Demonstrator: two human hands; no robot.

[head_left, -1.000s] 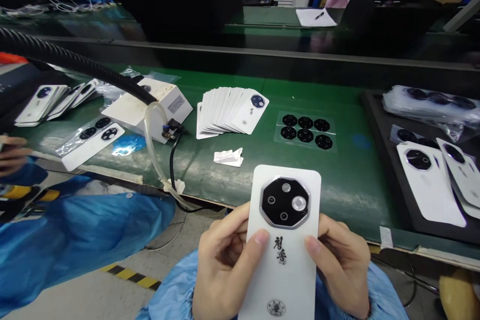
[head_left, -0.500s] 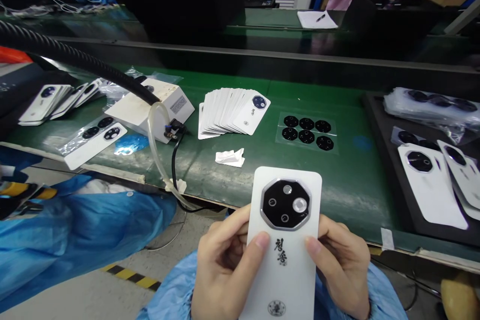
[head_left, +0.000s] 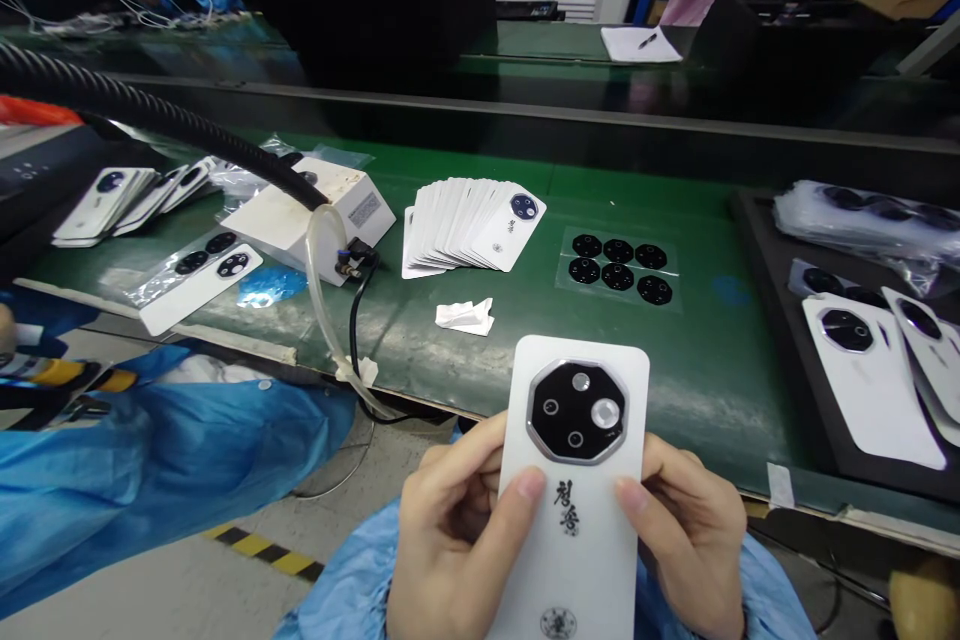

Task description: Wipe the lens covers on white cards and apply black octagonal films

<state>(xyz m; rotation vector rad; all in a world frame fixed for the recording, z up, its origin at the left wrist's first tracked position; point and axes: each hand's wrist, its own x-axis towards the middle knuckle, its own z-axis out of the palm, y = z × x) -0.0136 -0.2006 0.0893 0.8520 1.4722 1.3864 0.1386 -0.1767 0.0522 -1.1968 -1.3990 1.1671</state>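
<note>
Between my two hands is a white phone back cover (head_left: 600, 560), upright and facing me, with a black octagonal camera lens plate near its top and dark lettering below. My left hand (head_left: 457, 530) grips its left edge, thumb on the front face. Along the right edge my right hand (head_left: 686, 530) holds it the same way. The fingers behind the cover are hidden. Beyond it on the green bench (head_left: 720, 360) lies a clear sheet of black octagonal lens plates (head_left: 617, 250). A fanned row of white covers (head_left: 457, 225) lies to its left, with crumpled white paper (head_left: 465, 317) in front.
A white box (head_left: 322, 220) with a hose and cable stands left, beside more covers (head_left: 105, 205). At right, a black tray (head_left: 787, 390) holds covers (head_left: 874, 380) and bagged lens plates (head_left: 862, 210). A co-worker's blue sleeve (head_left: 187, 480) is at lower left; other people work across the bench.
The view has shifted slightly, so the bench things appear a little further right. My hands keep the same hold on the cover. Across the bench, the people's hands have moved.
</note>
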